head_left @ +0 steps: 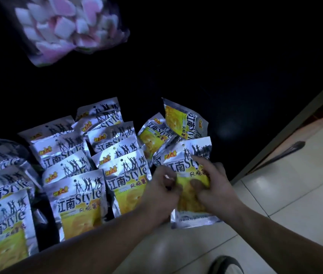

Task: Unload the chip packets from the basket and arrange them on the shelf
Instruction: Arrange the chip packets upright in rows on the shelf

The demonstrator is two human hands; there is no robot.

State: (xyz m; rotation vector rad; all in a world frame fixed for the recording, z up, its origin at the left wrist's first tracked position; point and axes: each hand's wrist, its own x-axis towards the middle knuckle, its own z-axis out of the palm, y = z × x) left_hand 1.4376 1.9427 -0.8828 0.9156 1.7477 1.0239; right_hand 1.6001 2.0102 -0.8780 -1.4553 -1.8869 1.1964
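Several silver and yellow chip packets [81, 202] stand in rows on the dark bottom shelf [235, 107]. Both my hands hold one more packet [188, 155] upright at the right end of the rows, at the shelf's front edge. My left hand [161, 192] pinches its left side. My right hand [213, 184] grips its right side, thumb on the yellow front. Behind it two packets [184, 121] lie tilted and loose. No basket shows in this view.
A bag of pink and white marshmallows [68, 26] hangs at the upper left. The shelf's right half is dark and bare. White floor tiles [295, 194] lie to the right, with a shoe tip [225, 265] at the bottom.
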